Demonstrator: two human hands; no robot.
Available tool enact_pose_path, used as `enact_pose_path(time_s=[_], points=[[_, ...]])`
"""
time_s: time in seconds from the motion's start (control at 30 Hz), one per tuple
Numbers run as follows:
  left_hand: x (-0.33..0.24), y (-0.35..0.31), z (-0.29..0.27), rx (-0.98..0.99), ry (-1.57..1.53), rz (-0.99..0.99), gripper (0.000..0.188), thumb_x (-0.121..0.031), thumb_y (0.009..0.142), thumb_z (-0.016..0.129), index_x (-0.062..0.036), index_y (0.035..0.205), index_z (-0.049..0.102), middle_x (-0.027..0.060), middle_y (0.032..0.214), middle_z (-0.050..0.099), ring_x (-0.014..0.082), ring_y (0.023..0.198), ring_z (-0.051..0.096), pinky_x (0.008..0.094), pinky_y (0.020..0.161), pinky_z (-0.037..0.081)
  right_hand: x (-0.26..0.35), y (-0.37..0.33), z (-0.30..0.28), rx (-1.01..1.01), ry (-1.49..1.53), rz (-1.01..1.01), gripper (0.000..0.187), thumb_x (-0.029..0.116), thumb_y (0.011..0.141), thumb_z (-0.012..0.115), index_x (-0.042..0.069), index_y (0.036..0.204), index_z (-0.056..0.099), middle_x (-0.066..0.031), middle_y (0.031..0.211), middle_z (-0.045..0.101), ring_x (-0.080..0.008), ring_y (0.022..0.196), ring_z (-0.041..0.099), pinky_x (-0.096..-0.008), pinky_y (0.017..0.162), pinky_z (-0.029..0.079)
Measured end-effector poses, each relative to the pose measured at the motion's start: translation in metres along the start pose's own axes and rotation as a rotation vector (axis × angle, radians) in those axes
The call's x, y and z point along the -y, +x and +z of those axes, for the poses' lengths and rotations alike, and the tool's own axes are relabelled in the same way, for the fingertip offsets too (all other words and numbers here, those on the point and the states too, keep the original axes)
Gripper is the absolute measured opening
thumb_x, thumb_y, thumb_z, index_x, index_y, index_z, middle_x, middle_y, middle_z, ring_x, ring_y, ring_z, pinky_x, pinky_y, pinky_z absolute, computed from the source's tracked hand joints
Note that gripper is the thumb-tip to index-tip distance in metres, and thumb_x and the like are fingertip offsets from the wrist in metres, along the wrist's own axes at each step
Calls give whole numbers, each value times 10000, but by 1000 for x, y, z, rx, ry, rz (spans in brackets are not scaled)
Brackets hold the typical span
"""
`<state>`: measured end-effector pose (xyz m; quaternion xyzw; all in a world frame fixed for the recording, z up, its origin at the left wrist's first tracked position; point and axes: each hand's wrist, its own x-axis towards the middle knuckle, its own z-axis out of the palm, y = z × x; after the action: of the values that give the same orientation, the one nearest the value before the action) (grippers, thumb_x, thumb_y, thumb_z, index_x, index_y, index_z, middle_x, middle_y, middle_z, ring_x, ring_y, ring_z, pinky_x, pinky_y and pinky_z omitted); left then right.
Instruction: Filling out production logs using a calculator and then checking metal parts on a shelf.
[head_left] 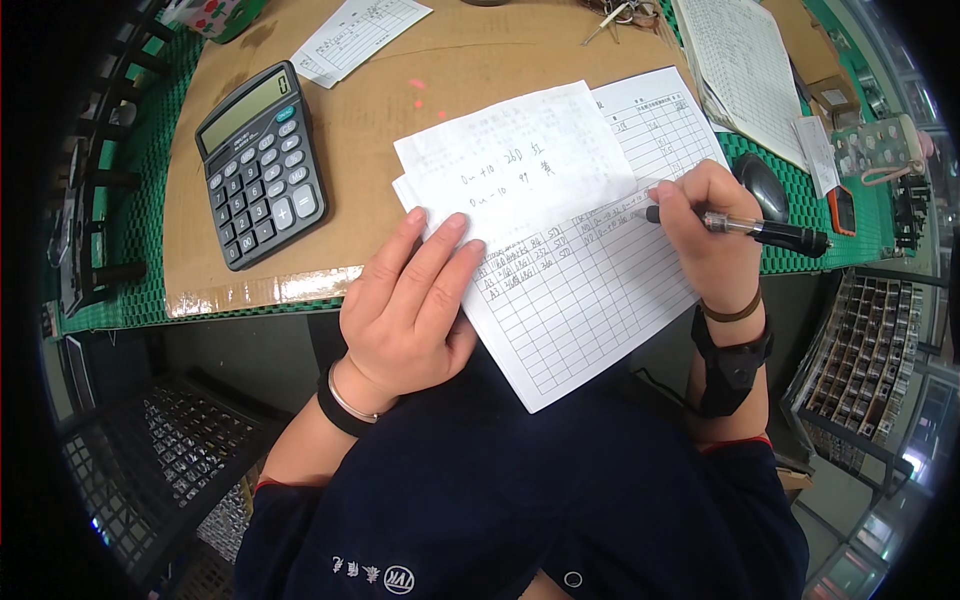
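Observation:
A gridded form pad (560,320) with handwritten rows lies tilted in front of me, its lower corner over the desk edge. On top of its upper left part rests a white slip of paper (560,130) with a few handwritten lines. My left hand (410,300) lies flat with fingers stretched, the fingertips at the slip's lower edge and the form. Between the fingers of my right hand (700,235) is a black pen (770,235), its dark tip end close to the form's written rows. A black band and a bracelet are around each wrist.
Left stands a black desk calculator (262,165) on brown cardboard (350,200). Another form sheet (360,40) and keys (625,15) lie at the back. To the right are a notebook (740,70), a black computer mouse (760,185) and an orange-edged device (842,210). Racks (860,350) flank the desk.

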<state>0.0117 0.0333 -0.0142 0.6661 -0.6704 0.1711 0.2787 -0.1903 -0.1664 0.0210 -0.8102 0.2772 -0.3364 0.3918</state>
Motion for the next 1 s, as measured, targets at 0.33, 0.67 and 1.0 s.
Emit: enact_pose_path(time_s=[0.33,0.67,1.0], points=[[0,-1,1,0,-1,1,461,-84,660,591,-72,1106,709,87,1198,683,312,1163,611,317,769,519,-4,-1,-1,-10,16,11,293,-11,855,669,44,667,451,30,600,441,-46,562,375,-241,507,320],[0,1,0,2,-1,-2,452,-87,663,597,-77,1100,712,85,1191,686,307,1162,612,315,770,519,-4,-1,0,-41,25,22,286,-20,866,655,47,671,457,35,603,458,-46,564,381,-239,512,329],[0,0,0,11,0,-4,453,-81,664,594,-73,1102,712,86,1194,686,302,1172,607,309,781,513,-2,0,0,-75,43,65,305,-18,863,657,52,663,438,28,595,451,-48,565,397,-237,515,347]])
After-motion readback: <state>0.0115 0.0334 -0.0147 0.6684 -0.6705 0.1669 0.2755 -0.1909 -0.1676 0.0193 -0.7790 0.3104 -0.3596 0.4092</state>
